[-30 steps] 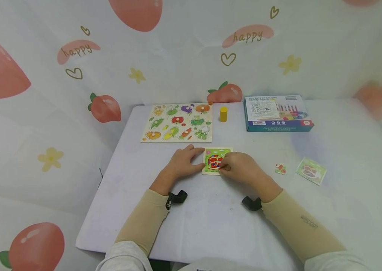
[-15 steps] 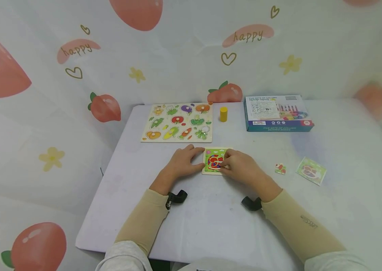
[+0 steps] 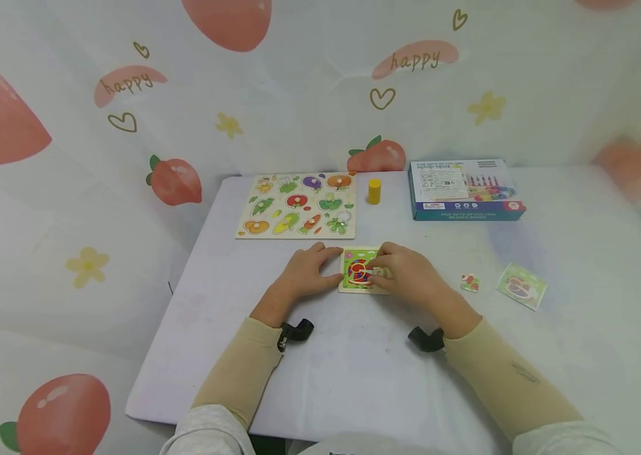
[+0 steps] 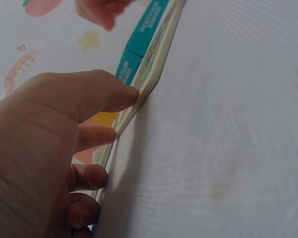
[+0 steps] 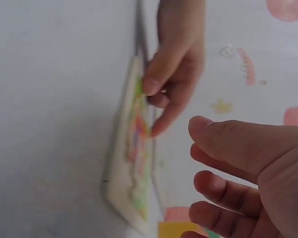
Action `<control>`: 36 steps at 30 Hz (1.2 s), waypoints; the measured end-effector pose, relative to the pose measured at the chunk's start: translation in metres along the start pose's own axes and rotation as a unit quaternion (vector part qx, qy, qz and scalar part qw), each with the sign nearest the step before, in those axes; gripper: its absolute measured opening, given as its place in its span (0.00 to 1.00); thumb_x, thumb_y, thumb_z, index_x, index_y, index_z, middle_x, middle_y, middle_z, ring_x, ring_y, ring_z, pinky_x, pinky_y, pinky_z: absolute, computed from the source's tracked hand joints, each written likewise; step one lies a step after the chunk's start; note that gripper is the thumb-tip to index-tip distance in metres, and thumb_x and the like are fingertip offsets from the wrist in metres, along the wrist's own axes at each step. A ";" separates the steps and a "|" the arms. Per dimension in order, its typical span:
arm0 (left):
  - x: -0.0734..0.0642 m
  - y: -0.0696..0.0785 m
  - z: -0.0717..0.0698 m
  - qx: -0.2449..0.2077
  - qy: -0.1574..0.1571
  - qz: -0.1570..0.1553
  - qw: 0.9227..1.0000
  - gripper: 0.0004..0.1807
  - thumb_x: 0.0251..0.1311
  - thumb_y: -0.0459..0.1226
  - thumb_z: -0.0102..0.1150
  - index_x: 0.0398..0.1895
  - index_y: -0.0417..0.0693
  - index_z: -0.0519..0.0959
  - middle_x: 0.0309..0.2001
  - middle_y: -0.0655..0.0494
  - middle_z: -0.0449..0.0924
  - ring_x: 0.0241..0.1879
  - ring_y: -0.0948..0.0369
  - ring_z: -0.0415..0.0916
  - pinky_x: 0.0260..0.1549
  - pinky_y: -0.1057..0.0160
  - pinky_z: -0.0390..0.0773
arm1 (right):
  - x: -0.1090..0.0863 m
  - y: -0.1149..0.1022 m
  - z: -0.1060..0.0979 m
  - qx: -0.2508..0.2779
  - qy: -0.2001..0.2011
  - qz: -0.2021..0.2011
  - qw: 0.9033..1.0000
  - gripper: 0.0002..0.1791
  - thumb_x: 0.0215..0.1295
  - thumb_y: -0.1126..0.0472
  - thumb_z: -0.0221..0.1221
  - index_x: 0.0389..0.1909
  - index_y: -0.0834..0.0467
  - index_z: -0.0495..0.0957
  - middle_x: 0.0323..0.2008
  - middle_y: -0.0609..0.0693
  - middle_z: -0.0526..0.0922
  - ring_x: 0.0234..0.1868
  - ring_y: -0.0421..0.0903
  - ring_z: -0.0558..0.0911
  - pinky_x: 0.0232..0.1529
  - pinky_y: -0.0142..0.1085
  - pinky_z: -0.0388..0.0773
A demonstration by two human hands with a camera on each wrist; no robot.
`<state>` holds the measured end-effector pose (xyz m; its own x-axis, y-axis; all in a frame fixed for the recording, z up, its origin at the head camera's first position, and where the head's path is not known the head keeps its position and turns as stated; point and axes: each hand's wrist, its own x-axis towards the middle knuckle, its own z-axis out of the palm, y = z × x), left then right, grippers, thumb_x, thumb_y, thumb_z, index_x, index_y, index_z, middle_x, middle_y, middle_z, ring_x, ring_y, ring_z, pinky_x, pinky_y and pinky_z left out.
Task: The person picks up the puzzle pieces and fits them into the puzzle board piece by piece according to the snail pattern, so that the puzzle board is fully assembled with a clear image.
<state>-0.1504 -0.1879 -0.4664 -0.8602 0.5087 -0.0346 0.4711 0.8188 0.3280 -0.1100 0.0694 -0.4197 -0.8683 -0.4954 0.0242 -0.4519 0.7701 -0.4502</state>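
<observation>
A small wooden puzzle board (image 3: pixel 350 286) lies flat on the table, with a green picture of a red and blue spiral figure. My left hand (image 3: pixel 309 272) has its thumb and index fingertip spread along the board's left edge, touching it. Above the board's right part is my right hand (image 3: pixel 413 273). In the right wrist view this hand (image 5: pixel 238 163) stands off the board (image 5: pixel 120 183), fingers loosely bent, and nothing shows between them. A pale patch of the board appears by its fingers in the head view. A small red-and-green piece (image 3: pixel 470 282) lies to the right.
A pale green picture card (image 3: pixel 522 286) lies at the right. Farther back are a vegetable peg puzzle (image 3: pixel 296 205), a yellow cylinder (image 3: pixel 374 191) and a flat teal box (image 3: pixel 465 190). Behind the table (image 3: pixel 343 379) hangs a fruit-printed cloth (image 3: pixel 298 95).
My right hand has drawn slightly right and its fingers have spread, showing more of the board's right part. My left hand and the board stay in place.
</observation>
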 end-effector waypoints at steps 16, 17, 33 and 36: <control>-0.001 0.000 0.000 -0.001 0.000 -0.002 1.000 0.35 0.62 0.57 0.61 0.72 0.59 0.74 0.39 0.58 0.70 0.30 0.57 0.64 0.32 0.61 0.64 | -0.031 -0.022 -0.056 -0.002 0.108 -0.056 0.993 0.19 0.63 0.53 0.73 0.53 0.54 0.87 0.45 0.50 0.80 0.42 0.48 0.79 0.41 0.41 0.80; 0.000 0.000 0.000 -0.003 0.001 -0.002 1.000 0.35 0.62 0.57 0.62 0.72 0.58 0.74 0.39 0.57 0.70 0.30 0.57 0.64 0.32 0.61 0.64 | -0.033 -0.022 -0.059 -0.004 0.119 -0.064 0.991 0.19 0.62 0.54 0.73 0.53 0.54 0.87 0.45 0.49 0.80 0.42 0.47 0.79 0.41 0.41 0.80; -0.002 0.001 -0.001 -0.002 -0.002 0.001 1.000 0.35 0.63 0.56 0.62 0.72 0.58 0.74 0.41 0.57 0.72 0.31 0.58 0.64 0.33 0.61 0.66 | -0.066 -0.018 -0.101 0.008 0.244 -0.143 0.959 0.22 0.56 0.57 0.77 0.52 0.58 0.87 0.43 0.51 0.79 0.41 0.46 0.77 0.38 0.33 0.75; -0.002 0.001 -0.002 -0.002 -0.004 -0.001 1.000 0.35 0.63 0.57 0.61 0.72 0.59 0.73 0.41 0.57 0.72 0.31 0.58 0.65 0.33 0.61 0.66 | -0.071 -0.014 -0.106 0.021 0.261 -0.157 0.952 0.25 0.66 0.43 0.68 0.51 0.59 0.87 0.42 0.51 0.79 0.39 0.46 0.76 0.38 0.29 0.71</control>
<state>-0.1489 -0.1884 -0.4647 -0.8598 0.5089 -0.0421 0.4685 0.8190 0.3314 -0.0639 0.1361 -0.3200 -0.6802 -0.4224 0.5991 -0.7069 0.5944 -0.3835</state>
